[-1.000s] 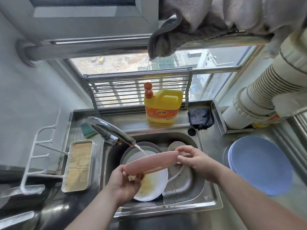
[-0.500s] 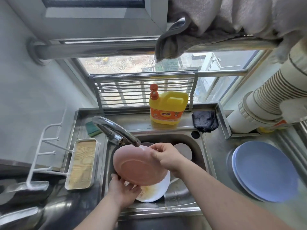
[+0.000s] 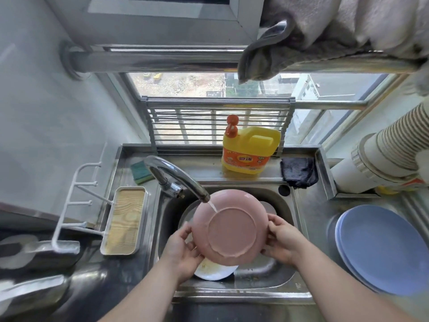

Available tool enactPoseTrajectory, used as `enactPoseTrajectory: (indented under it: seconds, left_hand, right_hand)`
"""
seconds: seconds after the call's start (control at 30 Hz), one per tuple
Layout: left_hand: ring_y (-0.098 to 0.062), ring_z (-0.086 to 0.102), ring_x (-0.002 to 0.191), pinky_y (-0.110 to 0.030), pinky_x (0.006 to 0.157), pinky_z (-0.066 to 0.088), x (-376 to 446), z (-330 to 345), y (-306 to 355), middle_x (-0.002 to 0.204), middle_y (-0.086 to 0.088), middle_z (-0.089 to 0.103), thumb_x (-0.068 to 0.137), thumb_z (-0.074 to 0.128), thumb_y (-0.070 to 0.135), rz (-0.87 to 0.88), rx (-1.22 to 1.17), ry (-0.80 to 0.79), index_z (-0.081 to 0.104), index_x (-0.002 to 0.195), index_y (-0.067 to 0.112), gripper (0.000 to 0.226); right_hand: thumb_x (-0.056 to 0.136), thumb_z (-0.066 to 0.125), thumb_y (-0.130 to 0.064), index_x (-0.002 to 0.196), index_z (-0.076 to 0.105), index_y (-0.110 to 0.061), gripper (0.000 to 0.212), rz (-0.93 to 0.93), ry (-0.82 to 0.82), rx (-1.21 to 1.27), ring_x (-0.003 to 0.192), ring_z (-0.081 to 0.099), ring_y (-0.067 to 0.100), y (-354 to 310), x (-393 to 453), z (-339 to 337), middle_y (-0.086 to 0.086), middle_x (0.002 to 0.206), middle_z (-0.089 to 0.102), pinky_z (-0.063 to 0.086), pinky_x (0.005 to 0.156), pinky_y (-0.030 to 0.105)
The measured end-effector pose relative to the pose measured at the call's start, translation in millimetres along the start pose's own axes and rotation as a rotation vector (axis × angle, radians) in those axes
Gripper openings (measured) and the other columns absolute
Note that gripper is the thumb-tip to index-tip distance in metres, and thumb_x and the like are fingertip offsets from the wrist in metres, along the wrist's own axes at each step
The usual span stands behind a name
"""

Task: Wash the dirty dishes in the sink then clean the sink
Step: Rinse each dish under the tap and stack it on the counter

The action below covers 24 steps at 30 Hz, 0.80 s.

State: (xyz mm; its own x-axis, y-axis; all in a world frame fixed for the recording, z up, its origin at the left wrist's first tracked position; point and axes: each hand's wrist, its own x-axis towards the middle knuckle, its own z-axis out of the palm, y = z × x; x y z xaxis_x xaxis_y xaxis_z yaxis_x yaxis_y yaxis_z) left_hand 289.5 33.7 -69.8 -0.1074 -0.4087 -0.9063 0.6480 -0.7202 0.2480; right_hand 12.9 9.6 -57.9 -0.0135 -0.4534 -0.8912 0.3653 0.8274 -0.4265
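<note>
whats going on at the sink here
A person is rinsing a pink plate under the running faucet. The left hand and right hand each grip an edge, with the plate's underside facing up and the water landing on it. Below it in the sink lies a white plate with food residue, not yet washed. Blue plates are stacked on the counter to the right.

The brushed stainless-steel sink (image 3: 287,278) and counter (image 3: 313,219) shine dully; the curved chrome tap (image 3: 176,176) is mirror-bright. The round pink glazed plate (image 3: 229,228) looks smooth and wet. The yellow plastic detergent jug (image 3: 250,149) is glossy, the dark folded cloth (image 3: 299,170) fuzzy, the green sponge (image 3: 140,171) coarse and matt.
</note>
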Motion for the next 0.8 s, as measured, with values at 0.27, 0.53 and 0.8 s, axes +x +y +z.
enactPoseTrajectory:
  seconds: [0.27,0.53,0.8]
  left_hand:
    - [-0.021,0.069,0.107,-0.035,0.088,0.056,-3.1,53.6,-7.0,0.115,0.002,0.079,0.103,0.064,0.031,0.06,0.307,-0.11,0.078,0.121,0.038,0.024]
    - [-0.027,0.075,0.085,-0.037,0.065,0.066,11.5,58.7,21.7,0.101,-0.022,0.075,0.108,0.055,0.008,0.051,-0.023,0.0,0.063,0.125,-0.01,0.026]
    - [-0.03,0.07,0.111,-0.034,0.097,0.06,11.8,13.3,41.6,0.113,-0.03,0.068,0.109,0.051,0.007,0.027,-0.363,0.01,0.053,0.13,-0.015,0.03]
  right_hand:
    - [0.114,0.037,-0.026,0.115,0.065,-0.034,0.029,0.096,0.202,0.202,0.097,0.065,0.035,25.3,-3.4,-33.1,0.009,0.103,0.071,0.054,0.085,0.061]
    - [0.108,0.057,-0.025,0.136,0.06,0.001,0.039,0.143,0.128,0.509,0.092,0.07,0.027,20.8,-5.2,-10.0,0.016,0.107,0.073,0.065,0.06,0.041]
    - [0.109,0.056,-0.02,0.128,0.06,0.002,0.03,0.092,0.03,0.49,0.085,0.071,0.036,-15.4,-3.3,68.3,0.023,0.097,0.071,0.058,0.041,0.044]
